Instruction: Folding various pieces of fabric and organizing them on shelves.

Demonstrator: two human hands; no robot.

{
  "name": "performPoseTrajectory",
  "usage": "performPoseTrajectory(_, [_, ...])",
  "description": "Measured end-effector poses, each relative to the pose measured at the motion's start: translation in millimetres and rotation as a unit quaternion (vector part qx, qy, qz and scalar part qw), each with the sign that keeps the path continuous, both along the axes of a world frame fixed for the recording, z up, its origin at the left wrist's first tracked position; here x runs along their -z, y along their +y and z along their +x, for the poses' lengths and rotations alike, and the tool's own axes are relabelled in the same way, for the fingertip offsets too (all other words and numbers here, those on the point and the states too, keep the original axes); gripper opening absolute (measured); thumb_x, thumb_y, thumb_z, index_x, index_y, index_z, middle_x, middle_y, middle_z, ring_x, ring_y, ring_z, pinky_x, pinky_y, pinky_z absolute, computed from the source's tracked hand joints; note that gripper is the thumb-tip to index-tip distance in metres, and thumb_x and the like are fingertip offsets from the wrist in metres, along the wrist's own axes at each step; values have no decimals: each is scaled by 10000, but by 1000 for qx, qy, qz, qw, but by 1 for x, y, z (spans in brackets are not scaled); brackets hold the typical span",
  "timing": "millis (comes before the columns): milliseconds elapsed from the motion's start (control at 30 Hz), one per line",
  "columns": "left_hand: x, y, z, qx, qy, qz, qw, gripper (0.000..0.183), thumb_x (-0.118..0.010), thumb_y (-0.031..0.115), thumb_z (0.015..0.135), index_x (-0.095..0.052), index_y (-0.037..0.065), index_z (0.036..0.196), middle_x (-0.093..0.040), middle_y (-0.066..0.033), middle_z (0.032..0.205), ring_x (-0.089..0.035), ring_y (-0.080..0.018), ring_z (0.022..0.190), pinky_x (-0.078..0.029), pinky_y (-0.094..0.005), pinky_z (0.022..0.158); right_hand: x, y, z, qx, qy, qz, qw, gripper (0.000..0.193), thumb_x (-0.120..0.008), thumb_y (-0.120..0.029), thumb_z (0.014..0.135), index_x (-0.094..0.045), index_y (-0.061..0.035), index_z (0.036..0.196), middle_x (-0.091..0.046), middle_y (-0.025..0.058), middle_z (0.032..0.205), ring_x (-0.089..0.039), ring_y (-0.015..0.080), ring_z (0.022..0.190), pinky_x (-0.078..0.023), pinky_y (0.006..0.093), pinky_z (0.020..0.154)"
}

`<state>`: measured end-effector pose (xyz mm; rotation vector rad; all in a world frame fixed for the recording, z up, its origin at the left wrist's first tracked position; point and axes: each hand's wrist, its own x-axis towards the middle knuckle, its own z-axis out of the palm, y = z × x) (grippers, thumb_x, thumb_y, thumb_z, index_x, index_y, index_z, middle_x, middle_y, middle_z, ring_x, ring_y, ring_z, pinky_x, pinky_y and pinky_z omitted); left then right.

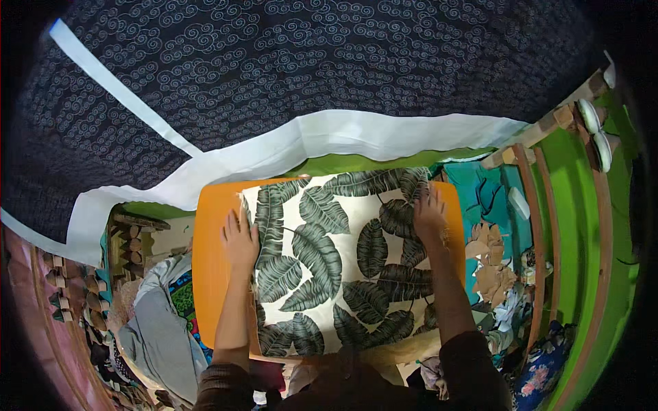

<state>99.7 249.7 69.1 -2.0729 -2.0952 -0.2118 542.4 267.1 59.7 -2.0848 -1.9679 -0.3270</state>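
A cream cloth (349, 253) printed with large dark leaves lies spread over an orange table (212, 274). Its near edge reaches the table's front, close to my body. My left hand (240, 240) rests flat at the cloth's left edge, fingers stretched out and apart, partly on the orange top. At the far right part of the cloth, my right hand (430, 216) lies on the right edge with its fingers extended. Neither hand grips anything that I can see. Both forearms come up along the cloth's two sides.
A dark curtain (329, 61) with spiral patterns and a white border hangs beyond the table. Grey cloth (157, 329) is heaped at the left. Brown scraps (490, 264) lie on a teal surface at the right, beside wooden posts (531, 240) and a green wall (576, 226).
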Motion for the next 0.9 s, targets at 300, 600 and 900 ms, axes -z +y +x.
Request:
performPoseTrajectory(300, [-12,-149,35,-135,-425,-38,894,598,-606,170,781,-324,-58,1256,-448,-282,1186,-468,-395,1081,-371,-402,913,-7,-106,55,94,369,-126,916,427,-513,-183,861,-431,12,1232,-508,195,1175,-489,304,1090,-392,350,880])
performPoseTrajectory(600, [-8,-202,34,-199,-292,-98,930,500,-600,190,774,-403,-2,1192,-582,-257,966,-554,-416,891,-439,-438,760,3,-186,51,30,293,-117,948,398,-595,-181,778,-494,4,1115,-563,234,1028,-532,370,992,-412,413,819])
performPoseTrajectory(900, [44,-244,12,-227,-498,30,836,307,-614,205,800,-531,-54,941,-571,-218,814,-549,-356,767,-423,-374,717,51,-229,99,34,537,-212,816,243,-578,-133,831,-538,52,984,-583,69,839,-537,107,742,-426,265,644])
